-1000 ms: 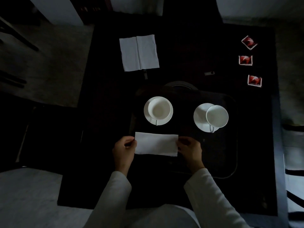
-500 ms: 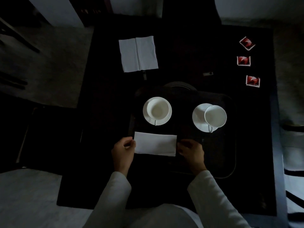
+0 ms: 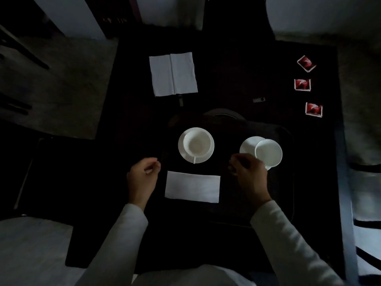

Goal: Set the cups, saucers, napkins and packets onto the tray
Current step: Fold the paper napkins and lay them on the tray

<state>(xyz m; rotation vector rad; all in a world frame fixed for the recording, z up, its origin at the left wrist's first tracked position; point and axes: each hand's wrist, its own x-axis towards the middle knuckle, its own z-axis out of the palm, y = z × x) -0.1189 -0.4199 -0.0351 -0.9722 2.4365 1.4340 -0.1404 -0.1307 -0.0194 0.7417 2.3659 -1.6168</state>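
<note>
Both hands have left the folded napkin, now flat at the tray's 6 o'clock. Left hand hangs loosely curled, empty; right hand curls by the right cup, grip unclear. Off-centre toward 3 o'clock on its saucer, that cup could tip if knocked.

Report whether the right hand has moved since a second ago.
Yes: the right hand left the folded napkin, moving away from the person toward the right cup.

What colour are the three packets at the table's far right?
The packets are red with white borders; head view.
</note>
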